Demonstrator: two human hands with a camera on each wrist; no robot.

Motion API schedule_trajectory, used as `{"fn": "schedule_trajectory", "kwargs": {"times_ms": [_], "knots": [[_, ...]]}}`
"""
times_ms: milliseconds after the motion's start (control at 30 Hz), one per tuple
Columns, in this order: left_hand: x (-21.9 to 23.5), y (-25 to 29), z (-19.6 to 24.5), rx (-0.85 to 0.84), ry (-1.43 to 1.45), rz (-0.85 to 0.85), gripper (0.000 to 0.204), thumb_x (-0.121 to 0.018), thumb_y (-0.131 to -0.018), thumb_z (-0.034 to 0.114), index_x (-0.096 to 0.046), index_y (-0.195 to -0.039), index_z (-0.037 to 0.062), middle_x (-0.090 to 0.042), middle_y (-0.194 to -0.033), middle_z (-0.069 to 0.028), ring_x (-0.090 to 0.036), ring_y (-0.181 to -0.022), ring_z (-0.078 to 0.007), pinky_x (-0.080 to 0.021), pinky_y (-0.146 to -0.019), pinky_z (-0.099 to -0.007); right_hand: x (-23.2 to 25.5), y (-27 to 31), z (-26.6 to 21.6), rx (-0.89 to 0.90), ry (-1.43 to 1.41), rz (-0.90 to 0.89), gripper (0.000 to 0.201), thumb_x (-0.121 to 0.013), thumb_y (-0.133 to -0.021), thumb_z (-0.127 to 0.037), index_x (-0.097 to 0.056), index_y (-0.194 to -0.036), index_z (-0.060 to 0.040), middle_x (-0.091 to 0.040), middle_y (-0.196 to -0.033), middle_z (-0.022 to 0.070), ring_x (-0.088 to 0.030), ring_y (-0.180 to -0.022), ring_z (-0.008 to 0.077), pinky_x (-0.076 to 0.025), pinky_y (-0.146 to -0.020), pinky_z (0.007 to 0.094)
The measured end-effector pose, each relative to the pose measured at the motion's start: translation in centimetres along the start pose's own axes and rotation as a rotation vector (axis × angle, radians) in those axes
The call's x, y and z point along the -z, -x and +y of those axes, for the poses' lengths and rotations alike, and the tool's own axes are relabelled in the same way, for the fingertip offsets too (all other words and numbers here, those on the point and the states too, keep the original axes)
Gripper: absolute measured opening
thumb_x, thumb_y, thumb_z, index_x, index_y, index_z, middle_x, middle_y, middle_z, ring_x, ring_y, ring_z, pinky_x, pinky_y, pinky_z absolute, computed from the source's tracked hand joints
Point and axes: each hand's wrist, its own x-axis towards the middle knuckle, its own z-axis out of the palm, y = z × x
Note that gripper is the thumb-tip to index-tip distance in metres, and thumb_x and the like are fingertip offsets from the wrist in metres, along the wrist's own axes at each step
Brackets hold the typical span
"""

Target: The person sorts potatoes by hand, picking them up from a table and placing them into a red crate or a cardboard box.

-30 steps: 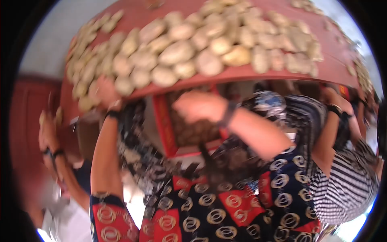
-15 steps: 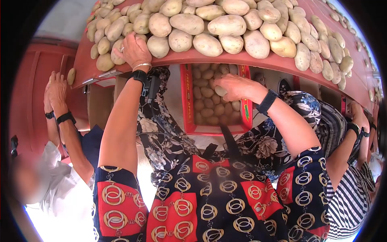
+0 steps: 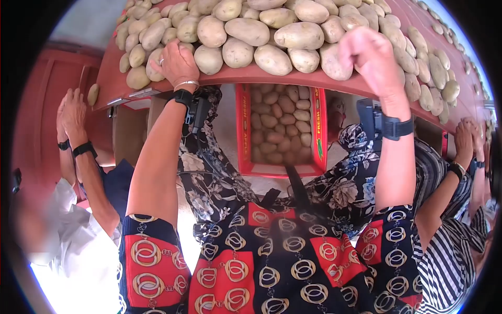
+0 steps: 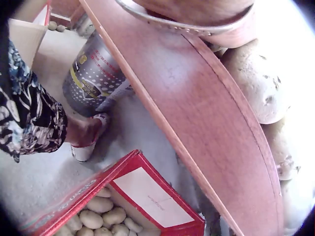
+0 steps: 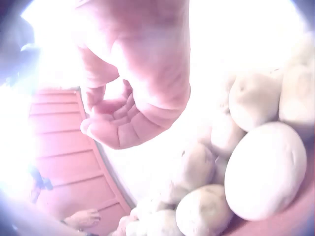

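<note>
Potatoes [image 3: 247, 31] are heaped along the near edge of a red table [image 3: 219, 77]. My left hand [image 3: 178, 64] rests at that edge, its fingers against potatoes at the left of the heap. My right hand [image 3: 368, 57] is raised over the right part of the heap, palm down and fingers loosely bent. In the right wrist view nothing lies between the fingers [image 5: 123, 135], and a large pale potato [image 5: 266, 169] sits below and beside them. Under the table edge stands a red cardboard box [image 3: 243, 131] holding many potatoes [image 3: 274, 137].
Another person's hands [image 3: 73, 112] are at the left, near a single potato [image 3: 93, 94]. At the right, someone in a striped shirt [image 3: 452, 256] has hands by the table edge. A grey patterned container [image 4: 93, 78] stands on the floor beside a foot [image 4: 86, 147].
My right hand has left the box, where it was with a potato, and moved up and right over the heap. The left hand has stayed at the table edge.
</note>
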Motion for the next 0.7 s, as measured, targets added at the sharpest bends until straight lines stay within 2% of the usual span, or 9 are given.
{"fn": "schedule_trajectory", "kwargs": {"times_ms": [133,233,267,333,400,500,567,667,700], "knots": [[-0.1,0.0,-0.2,0.023,-0.038,-0.026,0.027,-0.045,-0.083,0.023,-0.057,-0.105,0.0137,-0.061,-0.105,-0.006,-0.055,-0.103,-0.0253,-0.012,-0.102,-0.0593,4.0,0.2,-2.9,0.111,0.01,0.281,0.018,-0.054,-0.089,-0.018,-0.055,-0.085,-0.0006,-0.06,-0.085,0.011,-0.057,-0.08,0.018,-0.046,-0.072,0.0286],[0.0,0.1,-0.2,0.02,-0.059,-0.027,0.027,-0.046,-0.082,0.022,-0.056,-0.106,0.0142,-0.061,-0.107,-0.0045,-0.055,-0.103,-0.0245,-0.013,-0.102,-0.0589,5.1,0.5,-3.6,0.423,-0.308,0.8,0.019,-0.055,-0.087,-0.018,-0.051,-0.095,-0.0015,-0.059,-0.101,0.0164,-0.056,-0.09,0.0244,-0.045,-0.077,0.0337],[0.0,0.1,-0.3,0.016,-0.054,-0.038,0.029,-0.044,-0.083,0.023,-0.055,-0.108,0.0142,-0.06,-0.107,-0.0048,-0.055,-0.104,-0.0243,-0.012,-0.102,-0.0587,6.1,0.8,-3.8,0.44,-0.295,0.79,0.019,-0.055,-0.087,-0.018,-0.051,-0.095,-0.0015,-0.059,-0.101,0.0164,-0.056,-0.09,0.0244,-0.045,-0.077,0.0337],[0.4,0.0,-0.1,0.005,-0.031,-0.04,0.03,-0.041,-0.084,0.024,-0.055,-0.109,0.014,-0.06,-0.107,-0.0058,-0.054,-0.104,-0.0251,-0.012,-0.103,-0.0586,6.9,1.2,-4.2,0.459,-0.34,1.005,0.02,-0.054,-0.086,-0.018,-0.049,-0.097,-0.0011,-0.056,-0.109,0.0197,-0.056,-0.092,0.0241,-0.045,-0.075,0.0331],[0.3,0.0,0.2,0.01,-0.03,-0.029,0.031,-0.04,-0.085,0.024,-0.055,-0.109,0.0139,-0.06,-0.107,-0.006,-0.054,-0.104,-0.0253,-0.011,-0.103,-0.0587,6.7,1.5,-4.2,0.471,-0.371,0.99,0.021,-0.055,-0.086,-0.016,-0.049,-0.1,-0.001,-0.058,-0.108,0.0182,-0.057,-0.092,0.024,-0.045,-0.076,0.0335],[0.5,0.1,0.0,0.019,-0.031,-0.027,0.031,-0.039,-0.085,0.024,-0.055,-0.11,0.0138,-0.059,-0.107,-0.0062,-0.054,-0.104,-0.0254,-0.011,-0.103,-0.0585,5.6,1.0,-3.5,0.366,-0.072,0.979,0.022,-0.058,-0.085,-0.013,-0.052,-0.102,-0.0005,-0.061,-0.104,0.014,-0.058,-0.089,0.0203,-0.046,-0.074,0.0296],[0.5,0.2,0.3,0.017,-0.012,-0.024,0.032,-0.04,-0.085,0.024,-0.055,-0.111,0.0138,-0.059,-0.106,-0.006,-0.054,-0.104,-0.0252,-0.011,-0.103,-0.0583,5.1,0.6,-2.8,0.352,0.354,0.853,0.023,-0.062,-0.083,-0.01,-0.057,-0.104,-0.0017,-0.062,-0.102,0.0097,-0.059,-0.088,0.0163,-0.047,-0.074,0.027],[0.7,-0.3,0.0,0.023,-0.047,-0.062,0.032,-0.04,-0.085,0.024,-0.054,-0.112,0.0139,-0.059,-0.107,-0.006,-0.054,-0.104,-0.0249,-0.011,-0.103,-0.058,4.1,-0.6,-1.4,0.339,0.57,0.813,0.024,-0.064,-0.082,-0.01,-0.06,-0.105,-0.0028,-0.062,-0.107,0.0089,-0.059,-0.092,0.0137,-0.047,-0.077,0.0252],[0.7,-0.2,0.3,0.02,-0.035,-0.044,0.031,-0.04,-0.085,0.024,-0.055,-0.111,0.0139,-0.059,-0.107,-0.0062,-0.054,-0.104,-0.0249,-0.011,-0.103,-0.0579,4.0,-0.9,-1.1,0.306,0.668,0.769,0.036,-0.068,-0.079,-0.018,-0.058,-0.111,-0.0041,-0.061,-0.111,0.012,-0.059,-0.096,0.0183,-0.047,-0.084,0.0301]]}}
